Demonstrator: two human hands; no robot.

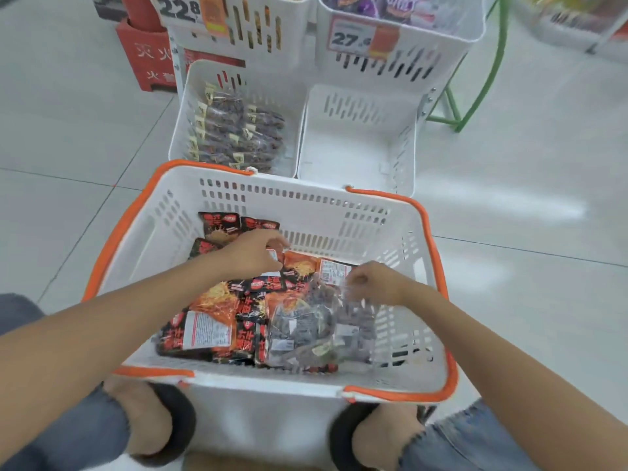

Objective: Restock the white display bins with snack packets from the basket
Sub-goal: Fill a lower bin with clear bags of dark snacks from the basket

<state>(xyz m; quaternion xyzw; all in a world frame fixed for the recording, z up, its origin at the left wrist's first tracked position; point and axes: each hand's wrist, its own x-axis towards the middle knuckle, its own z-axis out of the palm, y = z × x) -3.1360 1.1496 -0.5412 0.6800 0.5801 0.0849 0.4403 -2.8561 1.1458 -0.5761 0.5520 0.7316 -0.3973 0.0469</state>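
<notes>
Inside the basket (306,185), left hand (253,253) pinches an orange packet (300,266), right hand (370,283) a clear packet (302,324); lift both cleanly.

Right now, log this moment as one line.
phase: picking | left hand: pinches orange packet | right hand: pinches clear packet | both inside basket

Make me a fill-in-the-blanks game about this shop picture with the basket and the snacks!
1. The left hand pinches an ____ packet.
2. The right hand grips a clear bag inside the ____.
3. The lower bin on the ____ holds dark packets.
4. The price tag above it starts with the digits ____.
Missing words: orange; basket; left; 22.
</notes>
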